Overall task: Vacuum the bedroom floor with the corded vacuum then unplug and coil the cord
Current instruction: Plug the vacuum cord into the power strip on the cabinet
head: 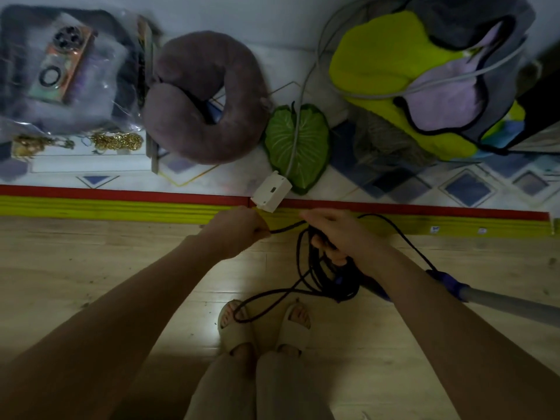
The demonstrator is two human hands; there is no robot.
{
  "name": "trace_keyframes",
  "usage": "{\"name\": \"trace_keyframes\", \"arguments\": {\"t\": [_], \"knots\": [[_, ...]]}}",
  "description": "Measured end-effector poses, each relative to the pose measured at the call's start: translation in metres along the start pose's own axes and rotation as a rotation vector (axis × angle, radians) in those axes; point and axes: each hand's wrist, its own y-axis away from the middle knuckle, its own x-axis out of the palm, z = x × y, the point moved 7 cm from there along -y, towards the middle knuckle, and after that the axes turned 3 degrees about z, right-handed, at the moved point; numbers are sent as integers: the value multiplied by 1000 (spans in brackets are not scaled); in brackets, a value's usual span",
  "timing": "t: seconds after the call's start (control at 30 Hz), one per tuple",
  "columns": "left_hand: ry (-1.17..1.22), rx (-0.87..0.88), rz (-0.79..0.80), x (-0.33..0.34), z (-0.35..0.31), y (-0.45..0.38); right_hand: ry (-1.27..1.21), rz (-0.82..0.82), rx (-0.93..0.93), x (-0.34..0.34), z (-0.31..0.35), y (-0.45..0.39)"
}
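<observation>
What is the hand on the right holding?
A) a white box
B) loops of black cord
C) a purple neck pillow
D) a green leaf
B: the right hand has its fingers curled round a bundle of black cord loops, while the left hand pinches a straight stretch of it.

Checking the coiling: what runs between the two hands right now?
In the head view, a short taut stretch of the black cord spans from the left hand to the right hand, which holds the coiled loops.
</observation>
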Motion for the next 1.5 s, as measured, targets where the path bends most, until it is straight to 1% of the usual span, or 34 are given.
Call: {"name": "trace_keyframes", "arguments": {"t": [0.07, 0.1, 0.2, 0.23, 0.3, 0.33, 0.37, 0.43, 0.47, 0.5, 0.57, 0.6, 0.63, 0.7, 0.73, 0.77, 0.83, 0.87, 0.9, 0.93, 0.97, 1.03, 1.17, 1.23, 1.3, 1.33, 1.37, 1.4, 1.47, 1.5], "knots": [[-30, 104, 81, 4, -8, 1, 243, -179, -62, -9, 1, -4], [-18, 112, 110, 4, -5, 2, 412, -232, -88, -12, 1, -7], [46, 19, 175, 9, 15, 1, 840, -327, -48, -15, -4, -8], [118, -25, 150, 11, 19, -1, 947, -373, -30, -16, -3, -6], [369, -129, 6, 10, 19, -5, 1049, -437, -25, -14, -2, -5], [484, -174, -75, 9, 18, -6, 1014, -428, -28, -13, -3, -7], [576, -201, -119, 11, 16, -7, 907, -396, -45, -10, -4, -11], [763, -206, -96, 22, 6, -10, 595, -285, -92, -3, -6, -20], [871, -195, -71, 26, -1, -10, 480, -228, -124, 2, -5, -22], [974, -180, -61, 27, -6, -9, 419, -171, -156, 7, -3, -23], [1089, -149, -47, 26, -11, -7, 385, -71, -211, 16, 1, -21], [1131, -127, -26, 25, -13, -6, 376, -53, -231, 18, 3, -20], [1191, -117, -2, 25, -13, -6, 362, -54, -248, 17, 2, -21], [1298, -169, 31, 25, -10, -8, 357, -72, -258, 14, -3, -25], [1264, -216, 4, 24, -6, -9, 364, -72, -257, 15, -5, -27], [1141, -252, -68, 20, -1, -13, 374, -67, -255, 15, -9, -30], [871, -290, -299, 6, 11, -20, 379, -77, -245, 13, -16, -37], [788, -309, -409, 0, 17, -22, 379, -108, -231, 9, -18, -37], [730, -327, -484, -2, 24, -25, 380, -157, -219, 5, -21, -38], [678, -343, -520, 0, 32, -31, 391, -209, -209, 1, -25, -41], [636, -350, -523, 5, 39, -39, 418, -245, -198, -2, -28, -45], [566, -352, -458, 20, 48, -58, 468, -254, -184, -1, -33, -53], [424, -374, -317, 44, 57, -89, 389, -236, -186, -3, -40, -71], [361, -366, -285, 50, 57, -99, 371, -260, -207, -8, -41, -78], [312, -304, -291, 50, 53, -108, 384, -287, -207, -12, -41, -84], [339, -266, -277, 50, 52, -112, 400, -302, -207, -14, -41, -87], [427, -228, -254, 49, 50, -113, 418, -316, -213, -15, -38, -88], [572, -200, -223, 48, 48, -112, 430, -322, -227, -15, -36, -88], [983, -190, -154, 46, 45, -101, 420, -305, -251, -14, -29, -86], [1219, -227, -86, 48, 43, -94, 398, -288, -260, -13, -26, -85]]}}
